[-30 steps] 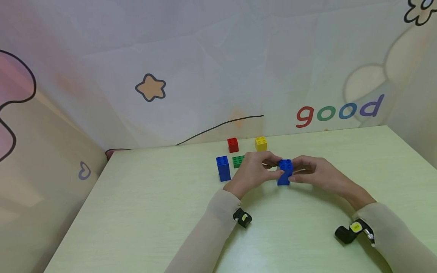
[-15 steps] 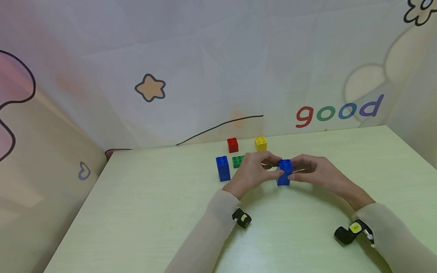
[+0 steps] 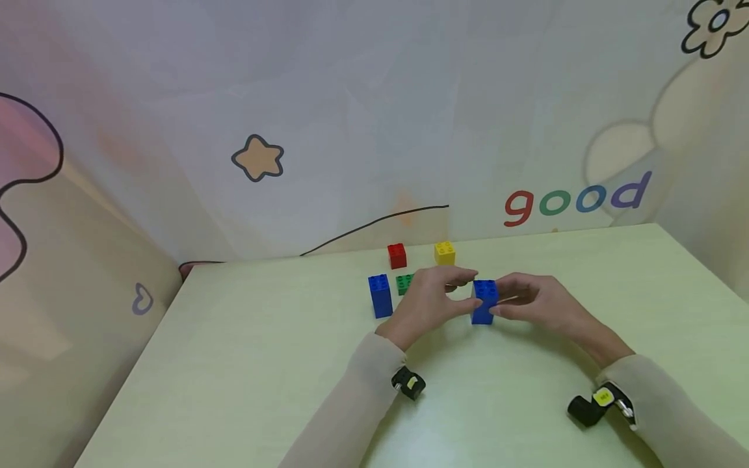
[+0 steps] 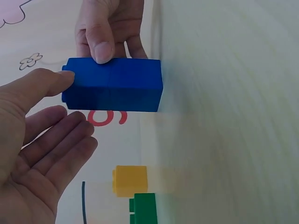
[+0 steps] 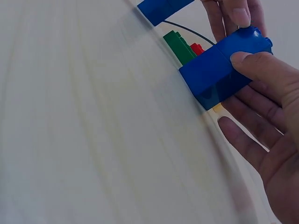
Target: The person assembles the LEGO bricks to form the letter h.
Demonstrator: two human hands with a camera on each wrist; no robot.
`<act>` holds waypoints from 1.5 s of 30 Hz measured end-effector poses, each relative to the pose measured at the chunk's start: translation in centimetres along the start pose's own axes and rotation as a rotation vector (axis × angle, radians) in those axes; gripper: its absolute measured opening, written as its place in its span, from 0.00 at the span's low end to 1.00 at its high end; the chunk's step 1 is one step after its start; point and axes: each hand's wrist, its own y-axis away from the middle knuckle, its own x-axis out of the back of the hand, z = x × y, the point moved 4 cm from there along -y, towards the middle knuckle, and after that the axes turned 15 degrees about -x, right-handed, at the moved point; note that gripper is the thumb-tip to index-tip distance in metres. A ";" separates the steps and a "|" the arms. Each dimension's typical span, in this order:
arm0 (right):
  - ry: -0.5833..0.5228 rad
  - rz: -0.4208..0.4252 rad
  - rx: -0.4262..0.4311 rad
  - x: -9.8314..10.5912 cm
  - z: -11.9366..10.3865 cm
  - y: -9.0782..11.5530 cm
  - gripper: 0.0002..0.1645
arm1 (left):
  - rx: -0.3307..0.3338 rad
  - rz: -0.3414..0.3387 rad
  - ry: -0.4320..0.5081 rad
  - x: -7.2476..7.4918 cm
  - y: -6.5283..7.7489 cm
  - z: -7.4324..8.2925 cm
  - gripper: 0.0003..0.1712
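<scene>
A tower of two blue toy bricks (image 3: 484, 304) stands upright on the table between the hands, with a seam showing across its side in the right wrist view. My right hand (image 3: 541, 300) holds it from the right, thumb on the near face and fingers partly hidden behind. On the left side, my left hand (image 3: 430, 298) has its thumb tip at the tower's studded top (image 4: 65, 77). Its other fingers (image 4: 70, 130) are spread and apart from the bricks.
Left of the left hand stands another blue tower (image 3: 381, 296). A green brick (image 3: 404, 284) lies partly behind that hand. Farther back are a red brick (image 3: 397, 256) and a yellow brick (image 3: 445, 253), near the printed backdrop (image 3: 363, 130) along the table's rear edge.
The left hand's fingers have come away from the blue tower, leaving the thumb at it. The right hand keeps its hold. The head view has tilted slightly.
</scene>
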 end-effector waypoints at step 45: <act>-0.026 -0.009 -0.061 -1.6 -0.8 -3.3 0.32 | 0.070 0.250 -0.020 10.3 5.6 -3.8 0.30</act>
